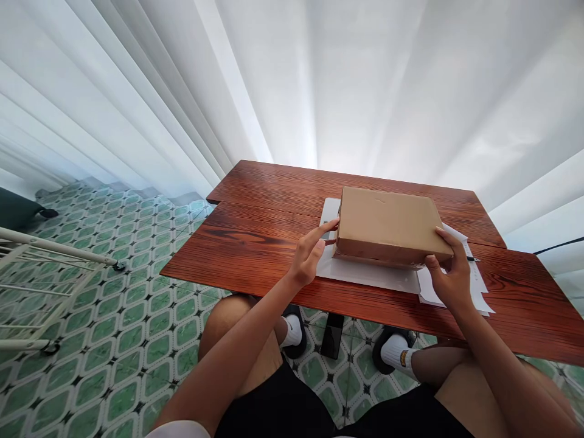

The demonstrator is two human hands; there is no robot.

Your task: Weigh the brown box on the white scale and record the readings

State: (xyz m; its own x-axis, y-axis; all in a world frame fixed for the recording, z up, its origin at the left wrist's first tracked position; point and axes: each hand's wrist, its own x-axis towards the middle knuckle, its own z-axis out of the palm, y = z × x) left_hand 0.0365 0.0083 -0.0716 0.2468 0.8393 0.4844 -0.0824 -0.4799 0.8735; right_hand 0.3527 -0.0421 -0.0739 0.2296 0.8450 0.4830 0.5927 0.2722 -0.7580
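Note:
A closed brown cardboard box sits over a flat white sheet or board on the wooden table. At its left side, my left hand has its fingers stretched out, fingertips touching the edge and the thumb apart. My right hand grips the near right corner, thumb at the front and fingers on the right side. Under and beside that corner lie loose white papers. The dark tip of what looks like a pen shows on them, mostly hidden by my right hand.
The reddish-brown table has a stepped left edge. White curtains hang behind it. A dark phone-like object lies on the green tiled floor between my feet. To the left stands a white wheeled rack.

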